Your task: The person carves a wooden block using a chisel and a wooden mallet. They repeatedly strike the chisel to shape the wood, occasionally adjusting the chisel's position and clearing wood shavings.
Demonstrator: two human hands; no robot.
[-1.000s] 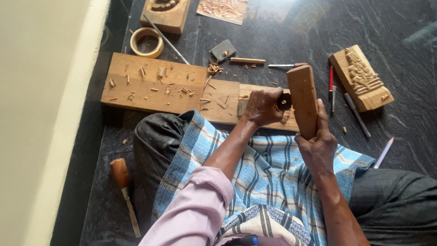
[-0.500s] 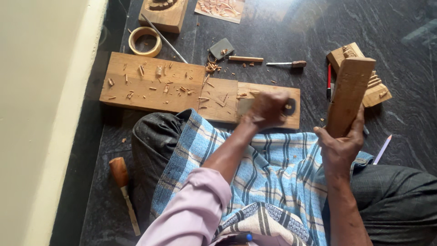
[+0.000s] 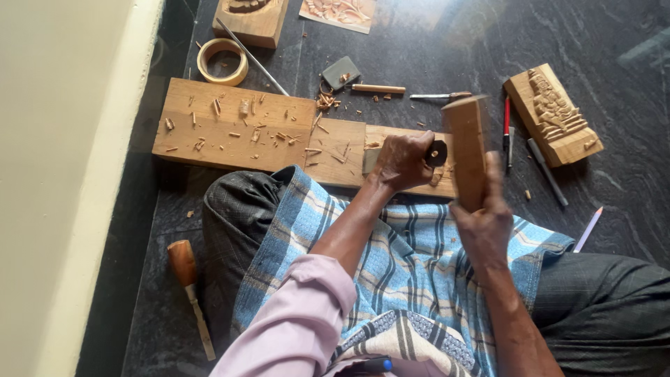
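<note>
Two bare hands at work over a long wooden plank (image 3: pixel 230 126) laid flat on the dark stone floor (image 3: pixel 419 49). Left hand (image 3: pixel 403 160), grip pressed together around a chisel (image 3: pixel 436 152), only its dark round butt showing past the knuckles, blade hidden under the fist against the plank's right part. Right hand (image 3: pixel 485 227), grip wrapped tight on the lower end of a wooden block mallet (image 3: pixel 469 146), held nearly upright, its upper end just beside the chisel butt; touching or a hair apart, cannot tell. Plank close against the knees, strewn with small wood chips (image 3: pixel 258 129), thickest toward its middle. Blue checked cloth (image 3: pixel 391 244) spread across the lap, pale lilac sleeve (image 3: pixel 300 314) on the left arm.

Beyond the plank: small grey sharpening stone (image 3: pixel 340 72), a slim wooden-handled tool (image 3: pixel 377 89) and a second thin tool (image 3: pixel 440 96) lying in a row. Right of the mallet: red pen (image 3: pixel 507 115), grey pencil-like tool (image 3: pixel 546 171), then a carved wooden relief block (image 3: pixel 553 115) set at a slant. Farther right, a pale pencil (image 3: pixel 590 229). At top left, a roll of tape (image 3: pixel 222 61), a thin metal rod (image 3: pixel 251 57), another carved block (image 3: pixel 250 17) and a printed pattern sheet (image 3: pixel 338 12), both cut by the frame edge. Left of the knee, a chisel with a rounded brown handle (image 3: pixel 188 290), well apart from both hands.
</note>
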